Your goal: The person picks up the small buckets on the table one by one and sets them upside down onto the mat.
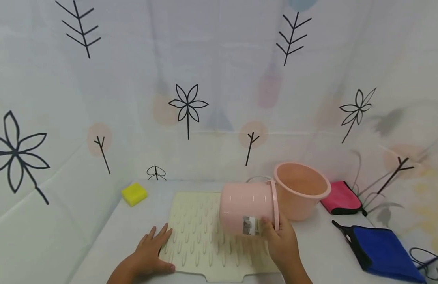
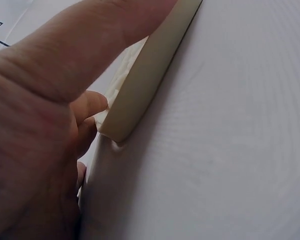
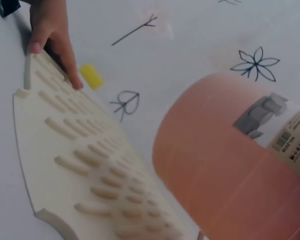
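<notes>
My right hand [image 1: 283, 238] grips a small pink bucket [image 1: 240, 201] by its rim, thumb on the outer wall near a printed label [image 3: 285, 127]. The bucket lies on its side in the air, above the right half of a cream washboard [image 1: 195, 232]; its mouth faces right. At the board's left edge rests my left hand [image 1: 148, 252], fingers spread, thumb at the near corner. In the left wrist view the thumb [image 2: 105, 40] lies along the edge of the board. The right hand itself is out of the right wrist view.
A larger peach bucket [image 1: 300, 209] stands upright behind the right hand. Right of it lie a pink cloth item [image 1: 341, 199] and a blue one [image 1: 386, 250], both with black trim. A yellow sponge [image 1: 134, 194] sits at the far left, before a patterned curtain [image 1: 219, 79].
</notes>
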`<action>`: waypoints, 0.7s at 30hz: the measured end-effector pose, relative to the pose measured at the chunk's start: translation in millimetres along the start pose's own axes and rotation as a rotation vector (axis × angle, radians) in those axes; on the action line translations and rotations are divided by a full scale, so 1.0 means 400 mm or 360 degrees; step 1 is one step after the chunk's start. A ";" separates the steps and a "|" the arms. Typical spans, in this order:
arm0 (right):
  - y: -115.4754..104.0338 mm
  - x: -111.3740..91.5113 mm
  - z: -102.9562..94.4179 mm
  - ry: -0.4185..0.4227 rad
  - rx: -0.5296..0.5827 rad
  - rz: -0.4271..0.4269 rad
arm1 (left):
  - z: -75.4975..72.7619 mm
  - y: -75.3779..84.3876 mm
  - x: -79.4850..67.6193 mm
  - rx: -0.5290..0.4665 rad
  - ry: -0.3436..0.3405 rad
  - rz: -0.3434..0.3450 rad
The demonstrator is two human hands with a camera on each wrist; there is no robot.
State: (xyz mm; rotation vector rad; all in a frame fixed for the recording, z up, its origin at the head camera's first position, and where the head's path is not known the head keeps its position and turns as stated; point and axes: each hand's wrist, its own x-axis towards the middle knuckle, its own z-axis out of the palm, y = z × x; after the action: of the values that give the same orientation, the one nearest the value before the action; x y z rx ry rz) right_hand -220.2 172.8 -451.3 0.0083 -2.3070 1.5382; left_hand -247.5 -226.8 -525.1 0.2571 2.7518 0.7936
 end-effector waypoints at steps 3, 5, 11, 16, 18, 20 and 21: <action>0.022 0.001 0.011 -0.0055 0.0179 0.0113 | 0.003 -0.005 -0.004 0.0016 -0.0001 0.0012; 0.033 0.003 0.018 -0.0083 0.0285 0.0176 | 0.006 -0.008 -0.004 0.0027 0.0007 0.0023; 0.047 0.003 0.035 -0.0136 0.0415 0.0232 | 0.010 -0.007 -0.008 0.0024 0.0009 0.0012; 0.052 -0.004 0.045 -0.0171 0.0437 0.0261 | -0.006 0.002 -0.015 -0.0018 -0.0017 0.0017; 0.053 -0.006 0.048 -0.0180 0.0441 0.0240 | -0.015 0.008 -0.012 -0.0030 -0.0018 0.0019; 0.053 -0.006 0.051 -0.0181 0.0448 0.0214 | -0.025 0.015 -0.005 -0.0046 0.0010 -0.0013; 0.052 -0.005 0.052 -0.0182 0.0457 0.0197 | -0.029 0.021 -0.001 -0.0047 0.0043 -0.0030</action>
State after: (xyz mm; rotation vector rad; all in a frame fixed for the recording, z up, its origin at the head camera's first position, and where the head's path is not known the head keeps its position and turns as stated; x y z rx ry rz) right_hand -228.8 162.4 -477.7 0.0288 -2.1854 1.9676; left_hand -249.8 -225.7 -511.1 0.2161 2.7611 0.8385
